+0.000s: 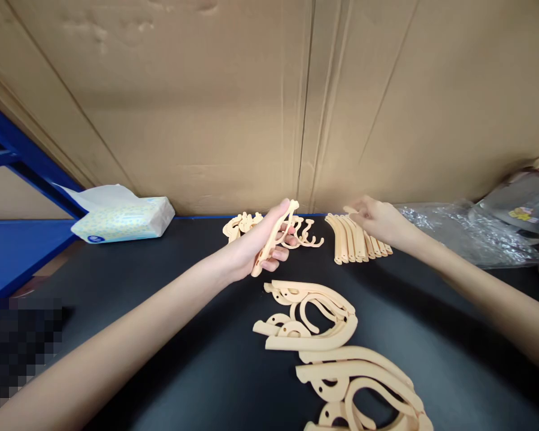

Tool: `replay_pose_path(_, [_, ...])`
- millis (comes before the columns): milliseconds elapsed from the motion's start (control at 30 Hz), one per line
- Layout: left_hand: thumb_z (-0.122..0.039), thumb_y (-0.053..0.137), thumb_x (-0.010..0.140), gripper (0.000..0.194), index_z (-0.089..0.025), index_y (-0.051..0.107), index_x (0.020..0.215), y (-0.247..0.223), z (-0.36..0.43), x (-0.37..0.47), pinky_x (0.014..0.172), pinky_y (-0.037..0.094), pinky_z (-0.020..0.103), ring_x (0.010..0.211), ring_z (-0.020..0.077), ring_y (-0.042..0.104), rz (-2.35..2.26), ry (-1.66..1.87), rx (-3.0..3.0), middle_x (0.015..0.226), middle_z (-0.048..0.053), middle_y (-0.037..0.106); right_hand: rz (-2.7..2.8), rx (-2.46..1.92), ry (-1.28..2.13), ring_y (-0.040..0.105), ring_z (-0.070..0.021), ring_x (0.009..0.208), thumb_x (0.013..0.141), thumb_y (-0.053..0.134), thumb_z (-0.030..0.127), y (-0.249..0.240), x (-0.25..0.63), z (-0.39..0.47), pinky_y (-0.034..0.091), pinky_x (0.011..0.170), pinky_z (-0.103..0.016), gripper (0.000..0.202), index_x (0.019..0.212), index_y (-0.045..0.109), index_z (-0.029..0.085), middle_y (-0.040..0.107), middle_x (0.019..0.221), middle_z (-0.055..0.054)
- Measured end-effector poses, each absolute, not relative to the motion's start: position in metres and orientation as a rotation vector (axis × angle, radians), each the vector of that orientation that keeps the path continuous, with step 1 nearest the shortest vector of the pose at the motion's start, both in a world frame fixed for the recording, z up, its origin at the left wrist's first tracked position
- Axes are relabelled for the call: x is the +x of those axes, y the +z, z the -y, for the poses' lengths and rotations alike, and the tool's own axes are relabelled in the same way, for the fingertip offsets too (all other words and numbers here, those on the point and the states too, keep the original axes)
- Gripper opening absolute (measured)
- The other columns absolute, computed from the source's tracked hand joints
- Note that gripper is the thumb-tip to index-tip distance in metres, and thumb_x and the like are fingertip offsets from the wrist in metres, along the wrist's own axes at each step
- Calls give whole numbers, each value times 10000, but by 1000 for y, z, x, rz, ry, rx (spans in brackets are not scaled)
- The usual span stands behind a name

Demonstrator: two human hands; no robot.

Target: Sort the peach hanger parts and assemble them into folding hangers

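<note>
Nearest, at the lower edge of the view, the near hangers were seen laid flat and nested on the black bench, partly cut off by the frame. Just beyond them, and a little to the left, the farther hangers were set in a similar nest, their curved ends turned to the right. Past these, above the bench, a beige piece was gripped between thumb and fingers by the left hand; its long axis was slanted, with the near end to the left and the far end to the right. To the right of that hand, across a bare gap, the curved strips were ranged side by side on the bench, their long axes pointed away from the body, with the far ends leaning left, so that piece and strips were tilted opposite ways. The strips were approached far more closely by the right hand, which was held over their far ends with fingers bent; a beige tip was shown at its fingertips, but because of blur it could not be told whether a strip was pinched or merely touched. Behind the left hand, the hooks and small parts were partly hidden. The far edge was flanked by a tissue pack at left and a clear bag at right, and was backed by cardboard.
</note>
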State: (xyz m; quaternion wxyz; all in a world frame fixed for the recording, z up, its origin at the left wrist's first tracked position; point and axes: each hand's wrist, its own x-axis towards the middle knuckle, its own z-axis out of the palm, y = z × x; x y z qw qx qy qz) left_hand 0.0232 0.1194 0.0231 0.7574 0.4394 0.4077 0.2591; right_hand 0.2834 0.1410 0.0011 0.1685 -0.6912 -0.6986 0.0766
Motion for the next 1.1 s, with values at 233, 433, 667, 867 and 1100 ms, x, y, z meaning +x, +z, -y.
replay_pose_path(233, [-586, 713, 690, 477, -151, 520, 731, 28, -116, 26, 329, 244, 122, 472, 20, 357, -934, 606, 1058, 757, -19, 474, 2065, -2105, 109, 661, -285, 899, 917, 357, 284, -10, 273, -139, 430, 688, -323, 359, 1186, 553, 149, 712, 944, -139])
replay_pose_path(433, [-581, 692, 720, 441, -164, 549, 736, 24, -118, 25, 336, 277, 137, 482, 32, 403, -899, 609, 1099, 770, -15, 494, 2084, -2188, 11, 660, -308, 931, 938, 305, 316, -13, 264, -141, 418, 683, -336, 400, 1240, 505, 147, 709, 985, -161])
replay_pose_path(667, [-552, 697, 733, 415, -164, 555, 778, 20, -118, 26, 335, 299, 149, 475, 37, 424, -891, 627, 1088, 769, -9, 522, 2117, -2203, -80, 673, -300, 840, 943, 309, 321, -11, 266, -140, 395, 618, -317, 376, 1200, 499, 123, 710, 901, -165])
replay_pose_path(867, [-320, 424, 966, 235, -143, 540, 864, 12, -120, 30, 497, 509, 256, 506, 89, 555, -1020, 781, 1023, 762, 12, 582, 2069, -2089, -104, 649, -263, 751, 954, 317, 388, 2, 254, -125, 370, 600, -306, 373, 1087, 583, 164, 697, 809, -102])
replay_pose_path(1100, [-219, 414, 960, 180, -131, 502, 830, 26, -97, 41, 809, 537, 416, 810, 204, 687, -845, 873, 1071, 940, 121, 683, 2022, -1245, 665, 477, -110, 552, 903, 451, 528, 21, 224, -88, 353, 525, -242, 432, 689, 572, 173, 544, 613, 18])
